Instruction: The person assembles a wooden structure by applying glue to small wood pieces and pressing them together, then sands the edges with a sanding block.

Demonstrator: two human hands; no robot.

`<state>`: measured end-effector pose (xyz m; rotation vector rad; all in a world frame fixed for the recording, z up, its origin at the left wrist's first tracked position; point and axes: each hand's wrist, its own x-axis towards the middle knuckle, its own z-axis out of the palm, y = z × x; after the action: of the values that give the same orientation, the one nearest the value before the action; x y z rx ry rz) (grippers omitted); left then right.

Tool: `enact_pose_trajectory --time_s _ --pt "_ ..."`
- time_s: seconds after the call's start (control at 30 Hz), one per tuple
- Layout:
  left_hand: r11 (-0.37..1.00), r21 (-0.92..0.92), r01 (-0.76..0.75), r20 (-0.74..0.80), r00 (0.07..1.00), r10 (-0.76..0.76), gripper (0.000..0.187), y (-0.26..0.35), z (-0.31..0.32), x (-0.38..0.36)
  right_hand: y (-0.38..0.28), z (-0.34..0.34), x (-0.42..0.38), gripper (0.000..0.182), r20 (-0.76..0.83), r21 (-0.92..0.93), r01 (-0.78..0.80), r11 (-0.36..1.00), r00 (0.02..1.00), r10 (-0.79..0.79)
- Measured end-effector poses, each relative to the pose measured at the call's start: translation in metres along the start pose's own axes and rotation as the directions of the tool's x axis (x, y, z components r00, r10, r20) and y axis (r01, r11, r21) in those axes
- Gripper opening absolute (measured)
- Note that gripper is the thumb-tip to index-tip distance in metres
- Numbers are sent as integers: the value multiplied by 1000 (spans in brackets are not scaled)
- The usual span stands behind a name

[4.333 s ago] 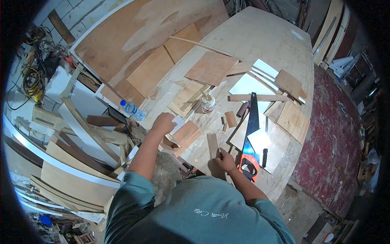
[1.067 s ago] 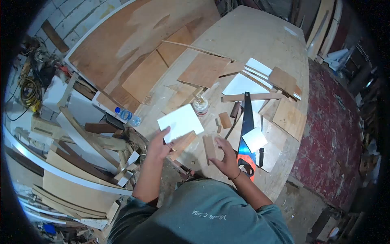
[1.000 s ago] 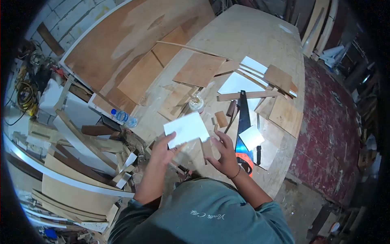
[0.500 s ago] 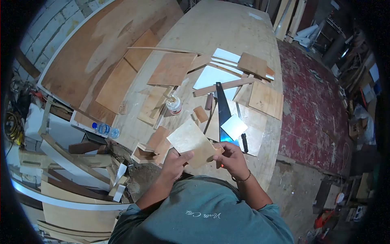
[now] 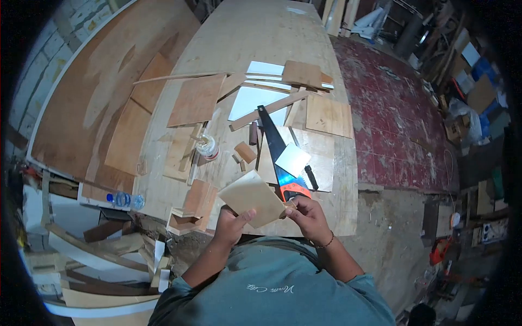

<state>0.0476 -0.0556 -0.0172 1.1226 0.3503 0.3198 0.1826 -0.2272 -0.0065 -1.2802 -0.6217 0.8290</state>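
Note:
A thin light wooden panel [image 5: 251, 200] is held up over the table's near edge. My left hand [image 5: 232, 223] grips its lower left side, thumb on the face. At the panel's right corner, my right hand [image 5: 307, 217] pinches a small brownish piece [image 5: 289, 208], partly hidden by the fingers. Just beyond the right hand lies a handsaw [image 5: 276, 146] with an orange and black handle, and a white square tile [image 5: 293, 160] rests over its blade. A black tool [image 5: 311, 177] lies right of the tile.
The wooden table [image 5: 255, 32] bears a glue jar [image 5: 207, 147], a brown cylinder [image 5: 253, 133], wood blocks [image 5: 245, 152] and several boards [image 5: 329, 116]. An open wooden box [image 5: 184, 221] is at the near left edge, with a water bottle [image 5: 126, 201] beyond it to the left.
The view has turned to the right, so the table's things appear farther left. The saw's orange handle now shows beyond my right hand. Both hands still hold the panel and small piece.

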Motion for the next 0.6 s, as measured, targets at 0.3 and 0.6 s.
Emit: enact_pose_trajectory --time_s 0.3,0.6 --pt "952 -239 192 76 981 -179 48 -32 -2 -1 24 17 -27 18 -189 -80 -75 994 980 59" --pt "984 -74 164 -52 984 -169 46 -26 10 -8 139 -91 7 50 -382 -117 -115 986 922 62"
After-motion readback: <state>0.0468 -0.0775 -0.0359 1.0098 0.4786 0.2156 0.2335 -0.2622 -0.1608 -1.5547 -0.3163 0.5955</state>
